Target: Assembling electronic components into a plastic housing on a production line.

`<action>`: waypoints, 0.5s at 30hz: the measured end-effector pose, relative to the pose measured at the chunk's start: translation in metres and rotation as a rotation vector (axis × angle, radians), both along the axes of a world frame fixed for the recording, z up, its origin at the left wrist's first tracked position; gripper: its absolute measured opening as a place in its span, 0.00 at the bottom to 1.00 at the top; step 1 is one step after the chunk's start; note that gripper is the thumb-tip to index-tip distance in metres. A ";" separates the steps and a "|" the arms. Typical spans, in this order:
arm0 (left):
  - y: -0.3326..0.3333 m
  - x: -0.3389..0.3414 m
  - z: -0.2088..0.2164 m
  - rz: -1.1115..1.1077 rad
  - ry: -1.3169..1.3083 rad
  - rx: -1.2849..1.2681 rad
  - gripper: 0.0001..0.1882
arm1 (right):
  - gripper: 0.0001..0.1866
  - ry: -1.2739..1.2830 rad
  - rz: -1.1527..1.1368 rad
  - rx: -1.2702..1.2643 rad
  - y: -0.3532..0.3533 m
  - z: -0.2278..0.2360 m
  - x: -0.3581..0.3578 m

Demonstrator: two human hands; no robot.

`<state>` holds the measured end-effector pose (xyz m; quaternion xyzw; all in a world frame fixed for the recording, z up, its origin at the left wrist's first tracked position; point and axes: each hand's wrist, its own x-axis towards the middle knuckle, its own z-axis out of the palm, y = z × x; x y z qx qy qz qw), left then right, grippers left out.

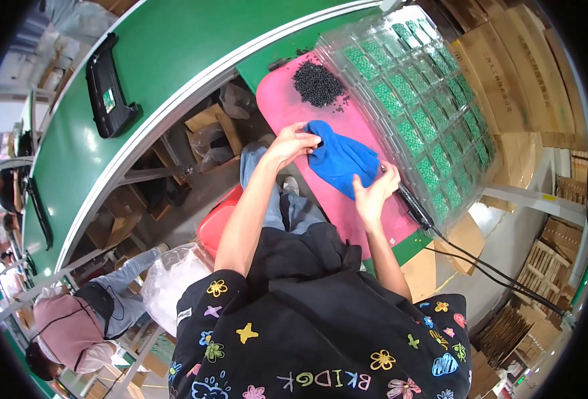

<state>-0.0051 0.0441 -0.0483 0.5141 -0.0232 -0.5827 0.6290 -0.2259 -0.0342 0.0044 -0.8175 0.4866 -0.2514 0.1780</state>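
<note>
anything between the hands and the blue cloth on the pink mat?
Nothing visible. The left hand already grips the blue cloth at its upper edge, and the right hand touches its lower edge. The black pellet pile lies farther up the pink mat.

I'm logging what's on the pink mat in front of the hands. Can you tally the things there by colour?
Blue: 1, the blue cloth, gripped by the left hand and touched by the right hand.
Black: 2, the pile of black pellets and the black corded tool at the mat's right edge.
Total: 3 on the pink mat.
</note>
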 end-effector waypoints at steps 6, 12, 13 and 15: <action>-0.016 -0.030 0.007 -0.123 -0.575 0.143 0.16 | 0.29 -0.039 0.340 0.195 -0.007 -0.011 0.041; -0.021 -0.038 0.015 0.082 -0.359 -0.093 0.18 | 0.12 -0.259 0.303 0.269 -0.017 -0.009 0.057; -0.020 -0.037 0.022 0.075 -0.349 -0.122 0.21 | 0.07 -0.357 0.282 0.334 -0.015 -0.003 0.055; -0.019 -0.039 0.046 0.075 -0.279 -0.175 0.22 | 0.06 -0.427 0.277 0.403 -0.014 0.018 0.045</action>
